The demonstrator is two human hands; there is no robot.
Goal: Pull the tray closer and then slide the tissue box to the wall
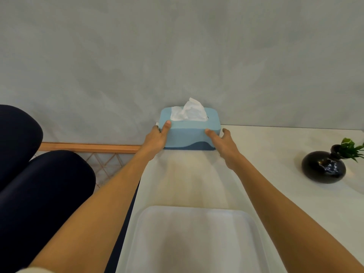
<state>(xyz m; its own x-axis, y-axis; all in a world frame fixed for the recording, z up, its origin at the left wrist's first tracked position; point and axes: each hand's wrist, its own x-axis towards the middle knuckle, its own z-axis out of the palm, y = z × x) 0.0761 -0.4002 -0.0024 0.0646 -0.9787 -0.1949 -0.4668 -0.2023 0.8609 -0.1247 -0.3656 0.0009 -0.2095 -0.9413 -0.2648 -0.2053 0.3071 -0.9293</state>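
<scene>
A light blue tissue box [188, 133] with a darker blue base and white tissue sticking out of its top stands at the far edge of the white table [275, 164], right against the grey wall [177, 56]. My left hand [157, 137] grips its left end, thumb on the front face. On its right end rests my right hand [223, 143], thumb on the front and fingers around the side. A white tray [197, 213] lies near me at the table's front edge, between my forearms.
A round black vase [323, 167] holding a green plant [350, 146] stands on the table at the right. Dark blue cushions [39, 184] fill the left side, with a wooden lattice rail [94, 148] behind them.
</scene>
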